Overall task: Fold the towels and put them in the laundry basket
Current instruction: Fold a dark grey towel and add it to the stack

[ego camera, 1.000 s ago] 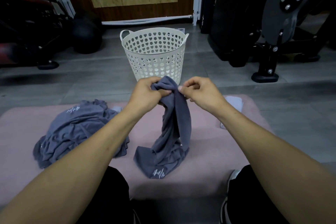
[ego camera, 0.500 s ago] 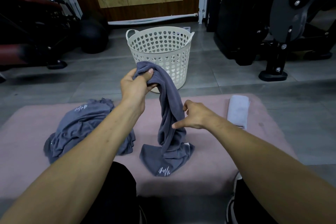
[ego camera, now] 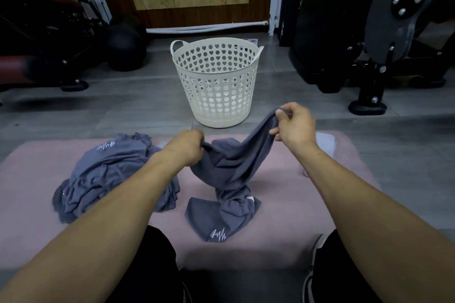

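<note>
At the left edge of the pink mat (ego camera: 29, 179) lies a crumpled heap of grey towels (ego camera: 110, 172), unfolded, with a white zigzag logo showing on top. Just right of that heap, the left hand (ego camera: 187, 149) is clenched on one end of the grey towel (ego camera: 234, 174) in work, bunching the cloth low over the middle of the mat. From that grip the towel's top edge sags, then climbs to the right hand (ego camera: 295, 125), which pinches the other end between thumb and fingers, higher and nearer the far edge of the mat. Below the two hands the rest of the towel hangs twisted, and its logo end rests in a lump on the mat near the front edge.

The step in hand looks like opening the towel out before the first fold. To do it well, each grip should probably slide along the top edge to a true corner, since both now hold bunched cloth. Then the hands should draw apart and lift until the twist drops out and the lower end clears the mat.

The white laundry basket (ego camera: 216, 86) stands on the floor beyond the far edge of the mat, apart from both hands; I see no towel in it. Behind the right wrist, something pale (ego camera: 326, 142) lies near the right edge.
</note>
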The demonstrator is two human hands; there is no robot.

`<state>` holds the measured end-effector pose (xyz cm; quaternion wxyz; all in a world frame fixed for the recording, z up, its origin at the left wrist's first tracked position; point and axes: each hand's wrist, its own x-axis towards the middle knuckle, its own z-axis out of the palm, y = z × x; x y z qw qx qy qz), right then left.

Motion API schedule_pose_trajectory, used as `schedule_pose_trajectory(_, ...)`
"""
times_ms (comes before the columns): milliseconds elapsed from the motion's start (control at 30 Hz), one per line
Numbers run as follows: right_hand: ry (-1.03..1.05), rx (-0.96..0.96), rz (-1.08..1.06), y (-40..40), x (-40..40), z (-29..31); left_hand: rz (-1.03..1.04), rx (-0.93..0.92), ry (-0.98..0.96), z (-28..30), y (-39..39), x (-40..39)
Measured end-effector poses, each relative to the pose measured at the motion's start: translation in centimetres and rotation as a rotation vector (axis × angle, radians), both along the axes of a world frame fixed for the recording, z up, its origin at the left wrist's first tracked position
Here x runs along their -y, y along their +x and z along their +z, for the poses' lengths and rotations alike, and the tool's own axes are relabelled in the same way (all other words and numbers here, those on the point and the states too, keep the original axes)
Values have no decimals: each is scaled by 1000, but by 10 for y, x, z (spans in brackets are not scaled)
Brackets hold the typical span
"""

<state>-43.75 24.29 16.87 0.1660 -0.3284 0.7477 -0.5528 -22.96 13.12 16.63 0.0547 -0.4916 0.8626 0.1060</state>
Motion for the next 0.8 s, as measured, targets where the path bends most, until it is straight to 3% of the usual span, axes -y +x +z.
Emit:
schedule_pose_trajectory(67,-69,12,-37,-3,-2,1,79,-123,-131,8,-2,-1)
schedule_pose_trajectory(133,-153,9,-78,-8,-1,1,153,-448,-232,15,-6,0)
schedule_pose_trajectory(200,-113,-13,-70,-14,0,-2,198,-782,-103,16,-9,1)
schedule_pose_trajectory(300,110,-91,-1,-20,-4,-8,210,-766,291,5,-13,2)
schedule_pose_trajectory(333,118,-84,6,-20,-7,-6,221,-771,337,2,-13,1)
schedule_pose_trajectory(400,29,-45,1,-15,-13,8,253,-984,337,11,-15,-3)
schedule_pose_trajectory(500,-123,-62,11,-8,-23,44,210,-1305,168,52,-18,-14)
schedule_pose_trajectory(700,-336,-261,-4,1,-38,161,-100,-1289,-265,161,-15,-28)
schedule_pose_trajectory(800,-449,-295,6,12,-49,227,-189,-1306,-375,228,-5,-40)
